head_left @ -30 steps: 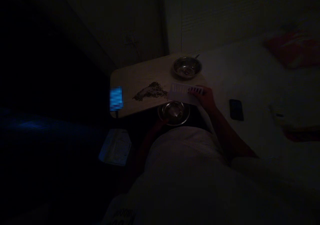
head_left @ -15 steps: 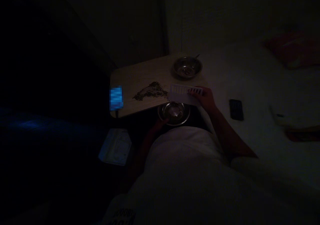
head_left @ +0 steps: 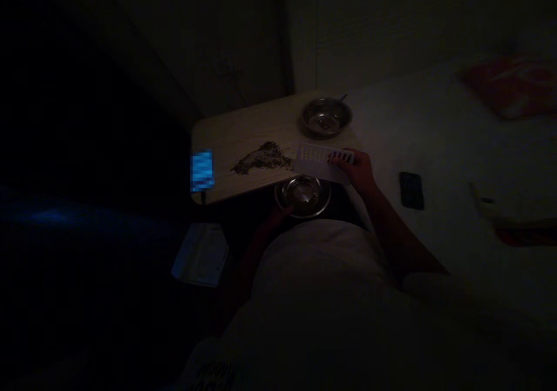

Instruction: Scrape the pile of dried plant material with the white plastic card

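Note:
In dim light, my right hand (head_left: 360, 169) grips a flat white slotted piece (head_left: 324, 167), with a row of narrow openings along its upper edge. It lies at the front edge of the small wooden table (head_left: 243, 125). Beside its left end, small dark bits like seeds or dried leaves form a pile (head_left: 265, 158) on the tabletop. Below the table edge my left hand (head_left: 281, 212) holds a shiny metal bowl (head_left: 322, 205) by its near left rim; most of those fingers are in shadow.
A second metal bowl (head_left: 326, 116) with a handle sticking out stands at the table's back right. A lit, blurred screen (head_left: 202, 170) sits at the left edge. On the pale surface to the right lie a dark phone (head_left: 411, 191) and a red packet (head_left: 516, 86).
Almost nothing differs. My right hand and the white slotted piece have shifted and tilted very slightly; the metal bowl under the edge tips a little, and the pile looks the same.

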Demonstrator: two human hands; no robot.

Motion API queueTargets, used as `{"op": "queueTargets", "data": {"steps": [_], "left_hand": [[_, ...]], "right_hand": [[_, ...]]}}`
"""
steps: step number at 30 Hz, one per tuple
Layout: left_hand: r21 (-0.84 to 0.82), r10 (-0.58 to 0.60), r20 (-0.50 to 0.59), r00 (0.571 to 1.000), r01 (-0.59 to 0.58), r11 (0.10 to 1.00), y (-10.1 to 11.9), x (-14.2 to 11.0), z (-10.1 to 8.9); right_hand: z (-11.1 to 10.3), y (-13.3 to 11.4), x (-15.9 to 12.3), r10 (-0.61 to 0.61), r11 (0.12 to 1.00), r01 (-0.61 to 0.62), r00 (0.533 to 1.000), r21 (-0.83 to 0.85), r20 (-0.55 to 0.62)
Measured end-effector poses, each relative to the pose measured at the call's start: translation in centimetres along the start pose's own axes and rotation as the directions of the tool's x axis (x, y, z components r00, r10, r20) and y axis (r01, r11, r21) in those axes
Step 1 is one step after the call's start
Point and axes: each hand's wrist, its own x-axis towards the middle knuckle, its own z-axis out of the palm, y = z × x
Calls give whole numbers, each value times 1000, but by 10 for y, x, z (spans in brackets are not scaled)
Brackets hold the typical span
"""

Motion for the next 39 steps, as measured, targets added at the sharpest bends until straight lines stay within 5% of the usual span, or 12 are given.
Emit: {"op": "queueTargets", "data": {"steps": [7, 20, 26, 39], "left_hand": [[-64, 55, 24, 998, -53, 997, 7, -4, 2], [-29, -65, -19, 998, 64, 998, 4, -4, 4], [-27, 34, 5, 999, -34, 999, 3, -3, 1], [-3, -12, -32, 999, 12, 1000, 5, -4, 3]], "right_hand": [[1, -5, 0, -20, 999, 20, 1000, -26, -16], [6, -6, -3, 44, 999, -43, 995, -5, 88], [4, -6, -1, 30, 1000, -29, 999, -10, 38], [3, -8, -1, -5, 998, 1, 998, -62, -57]]}}
